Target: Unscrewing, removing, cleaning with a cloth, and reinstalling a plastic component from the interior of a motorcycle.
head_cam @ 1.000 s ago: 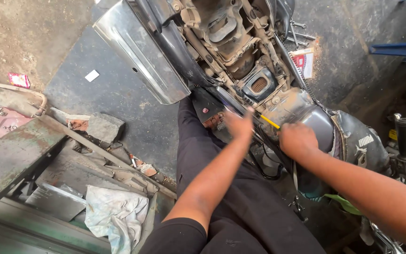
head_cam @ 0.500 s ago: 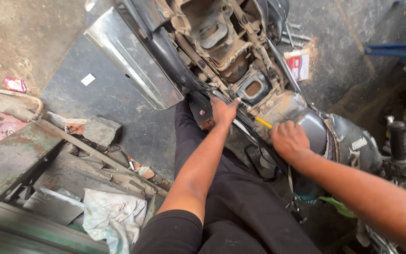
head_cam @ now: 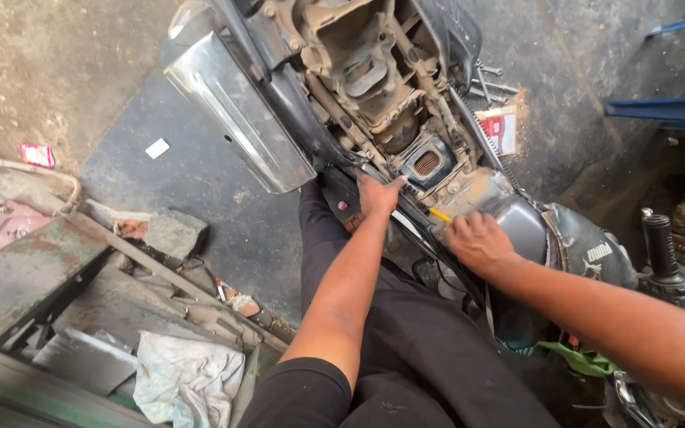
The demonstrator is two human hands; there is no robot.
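Near the lower centre, the left hand [head_cam: 377,195] lay spread flat against the stripped motorcycle frame [head_cam: 374,87], while the right hand [head_cam: 479,242] at centre right was closed in a grip on a yellow-handled tool [head_cam: 439,214] set at the frame rail. The step appeared to be working a fastening beside the air-filter opening [head_cam: 426,163]; the next move likely called for steady bracing. The tool's tip was hidden, and the handlebar grip [head_cam: 661,246] was cut off at right.
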